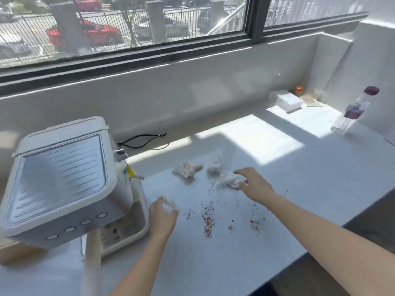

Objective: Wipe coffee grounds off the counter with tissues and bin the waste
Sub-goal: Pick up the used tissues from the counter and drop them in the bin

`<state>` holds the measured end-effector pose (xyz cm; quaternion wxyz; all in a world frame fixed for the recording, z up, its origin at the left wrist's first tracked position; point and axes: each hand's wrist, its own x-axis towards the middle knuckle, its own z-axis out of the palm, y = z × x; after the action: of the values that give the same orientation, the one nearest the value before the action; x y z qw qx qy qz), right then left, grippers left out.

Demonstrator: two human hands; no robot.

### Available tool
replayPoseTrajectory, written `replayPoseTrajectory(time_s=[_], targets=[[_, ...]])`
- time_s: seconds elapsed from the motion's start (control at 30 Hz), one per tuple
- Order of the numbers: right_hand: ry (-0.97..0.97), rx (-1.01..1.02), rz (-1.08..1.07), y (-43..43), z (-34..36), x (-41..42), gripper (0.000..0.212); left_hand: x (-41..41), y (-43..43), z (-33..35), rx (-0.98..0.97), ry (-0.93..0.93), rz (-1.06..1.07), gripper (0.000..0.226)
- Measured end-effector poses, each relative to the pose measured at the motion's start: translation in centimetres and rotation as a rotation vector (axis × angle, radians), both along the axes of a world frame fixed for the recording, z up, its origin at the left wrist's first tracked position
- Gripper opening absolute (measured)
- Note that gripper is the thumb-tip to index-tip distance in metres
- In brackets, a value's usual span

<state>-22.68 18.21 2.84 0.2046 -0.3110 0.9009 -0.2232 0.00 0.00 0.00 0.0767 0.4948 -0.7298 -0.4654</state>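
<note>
Smooth glossy counter [267, 210], crumpled paper tissues [188, 169]

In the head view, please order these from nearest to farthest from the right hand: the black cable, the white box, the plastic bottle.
From the right hand:
1. Black cable, behind and to the left, next to the coffee machine.
2. White box, far back by the wall, in sunlight.
3. Plastic bottle, far right; almost as near as the box, so this order is uncertain.
</note>
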Motion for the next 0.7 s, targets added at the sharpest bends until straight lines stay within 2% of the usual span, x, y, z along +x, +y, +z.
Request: replayPoseTrajectory(time_s=[0.13,0.23,0.33,0.43,0.6,0.7], targets=[[-0.010,0.086,-0.006,-1.4,-1.6,-0.5,0.044,-1.1,-0.6,-1.5,-0.079,-0.067,-0.085,0.051],[-0.020,0.135,-0.012,-2.0,-3.1,-1.0,0.045,-1.0,-0.2,-2.5,-0.156,-0.131,-0.162,0.053],[-0.028,0.160,-0.018,-2.2,-4.2,-0.9,0.040,-0.6,0.2,-3.3,-0.245,-0.108,-0.198,0.058],[-0.019,0.165,-0.018,-1.9,-5.2,-0.3,0.040,-0.4,0.3,-4.0,-0.245,-0.038,-0.164,0.054],[0.079,0.172,-0.060,-1.6,-5.7,0.3,0.025,-0.9,0.1,-4.3,-0.157,0.084,0.000,0.045],[0.033,0.120,-0.147,-1.2,-5.4,0.8,0.015,-0.6,0.5,-3.9,-0.133,0.083,0.064,0.046]])
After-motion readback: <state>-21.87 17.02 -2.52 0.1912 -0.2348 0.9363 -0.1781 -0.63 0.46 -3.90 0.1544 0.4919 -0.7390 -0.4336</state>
